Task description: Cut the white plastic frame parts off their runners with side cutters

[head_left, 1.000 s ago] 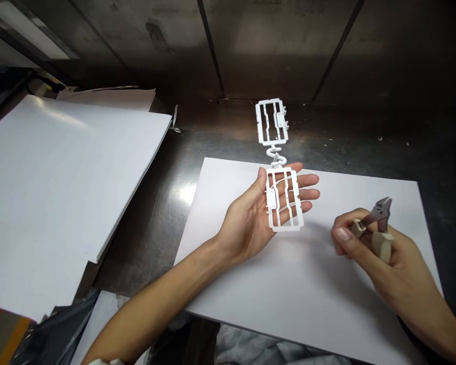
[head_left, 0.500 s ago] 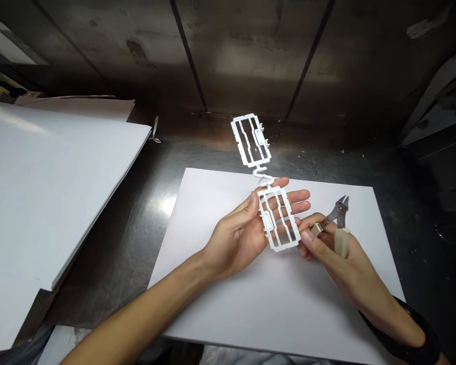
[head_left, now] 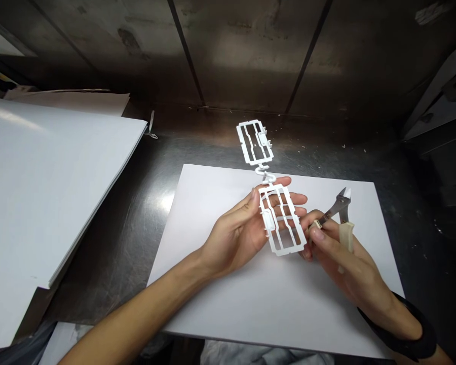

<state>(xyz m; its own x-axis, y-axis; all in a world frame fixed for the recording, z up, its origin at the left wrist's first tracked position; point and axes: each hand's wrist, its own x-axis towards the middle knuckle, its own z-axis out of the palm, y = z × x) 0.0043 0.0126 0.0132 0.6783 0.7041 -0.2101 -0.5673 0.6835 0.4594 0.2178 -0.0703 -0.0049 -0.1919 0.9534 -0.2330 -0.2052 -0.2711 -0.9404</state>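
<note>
The left hand [head_left: 237, 235] grips a white double frame [head_left: 272, 188] (a lacy thing, that); the right hand [head_left: 347, 261] clasps cutters [head_left: 342, 202].

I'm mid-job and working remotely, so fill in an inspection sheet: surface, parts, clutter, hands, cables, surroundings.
Surface: white board on a metal bench.
Job's things: two white frames joined by a curved link; hand cutters.
Clutter: small pale scraps beyond the board; white sheets at left.
Hands: left hand holds the nearer frame; right hand holds the cutters beside that frame, contact unclear.
Cables: none clearly seen.
Surroundings: stained metal wall behind.
</note>
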